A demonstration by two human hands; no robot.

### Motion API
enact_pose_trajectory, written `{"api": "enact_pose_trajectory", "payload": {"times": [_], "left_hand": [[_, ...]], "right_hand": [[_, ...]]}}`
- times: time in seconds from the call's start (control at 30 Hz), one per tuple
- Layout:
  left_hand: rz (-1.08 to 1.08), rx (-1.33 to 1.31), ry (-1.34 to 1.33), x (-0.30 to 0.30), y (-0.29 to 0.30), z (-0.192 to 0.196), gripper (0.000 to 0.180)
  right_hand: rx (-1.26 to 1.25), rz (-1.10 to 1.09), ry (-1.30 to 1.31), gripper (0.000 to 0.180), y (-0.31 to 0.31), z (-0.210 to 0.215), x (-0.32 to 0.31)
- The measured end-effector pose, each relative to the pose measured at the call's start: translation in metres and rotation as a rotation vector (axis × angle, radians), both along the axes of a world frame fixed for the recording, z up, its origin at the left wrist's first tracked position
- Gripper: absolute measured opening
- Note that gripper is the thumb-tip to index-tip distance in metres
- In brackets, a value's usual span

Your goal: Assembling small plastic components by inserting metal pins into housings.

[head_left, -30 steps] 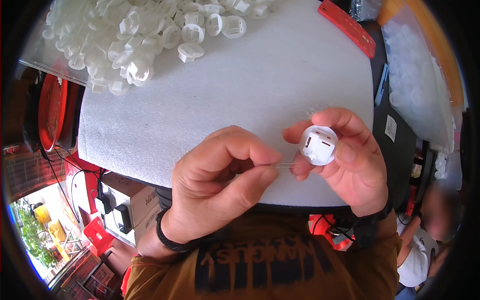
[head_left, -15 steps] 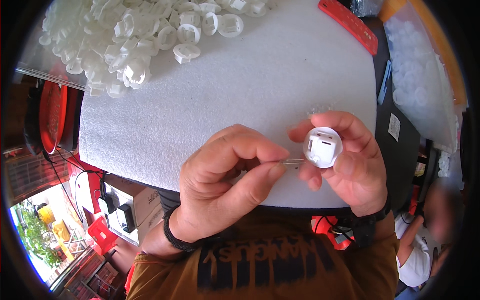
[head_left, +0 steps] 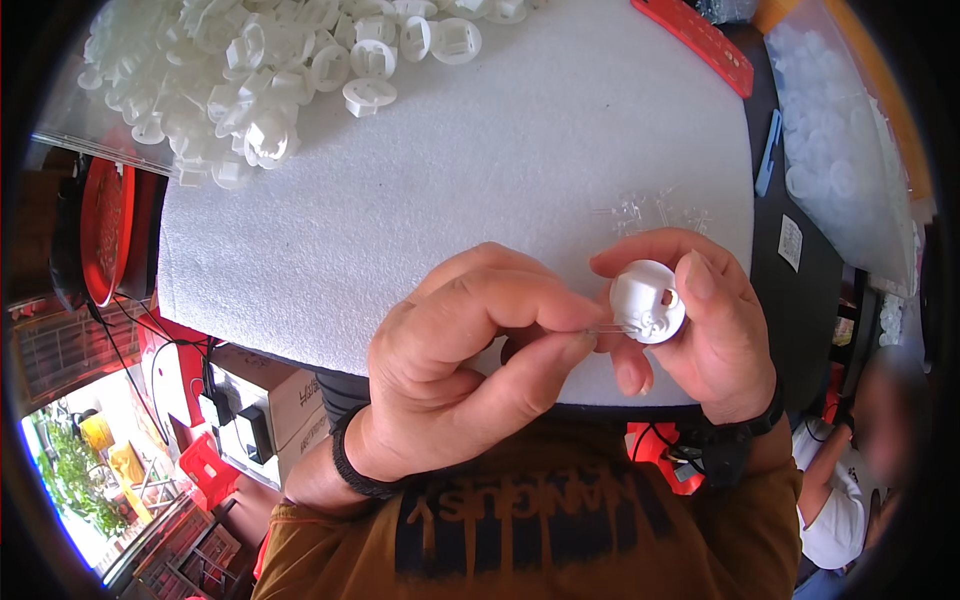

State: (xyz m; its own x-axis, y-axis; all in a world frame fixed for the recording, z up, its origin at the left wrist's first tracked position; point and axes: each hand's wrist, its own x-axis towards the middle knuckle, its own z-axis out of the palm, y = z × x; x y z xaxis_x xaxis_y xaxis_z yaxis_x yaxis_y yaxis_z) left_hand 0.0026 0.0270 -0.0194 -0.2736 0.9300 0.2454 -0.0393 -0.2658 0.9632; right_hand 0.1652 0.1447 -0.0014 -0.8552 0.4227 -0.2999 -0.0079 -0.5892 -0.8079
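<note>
Up close over the white pad, the left hand curls inward, thumb and forefinger pinching a thin clear pin. Its tip touches the white cap, gripped by the right hand between thumb and fingers.

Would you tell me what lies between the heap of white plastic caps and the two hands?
Head view: only bare white foam mat between heap and hands.
</note>
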Motion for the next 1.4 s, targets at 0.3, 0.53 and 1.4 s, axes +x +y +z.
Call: {"api": "enact_pose_trajectory", "payload": {"times": [0.3, 0.53, 1.4], "left_hand": [[-0.008, 0.023, 0.092, 0.002, 0.004, 0.002, 0.014], [-0.005, 0.012, 0.162, 0.001, 0.004, 0.005, 0.015], [0.127, 0.129, 0.539, 0.005, 0.003, -0.001, 0.024]], "right_hand": [[-0.007, 0.021, -0.025, 0.046, 0.0, -0.001, 0.001], [0.025, 0.013, -0.046, 0.045, 0.0, 0.0, 0.0], [0.472, -0.141, -0.274, 0.05, -0.011, 0.01, -0.001]]}}
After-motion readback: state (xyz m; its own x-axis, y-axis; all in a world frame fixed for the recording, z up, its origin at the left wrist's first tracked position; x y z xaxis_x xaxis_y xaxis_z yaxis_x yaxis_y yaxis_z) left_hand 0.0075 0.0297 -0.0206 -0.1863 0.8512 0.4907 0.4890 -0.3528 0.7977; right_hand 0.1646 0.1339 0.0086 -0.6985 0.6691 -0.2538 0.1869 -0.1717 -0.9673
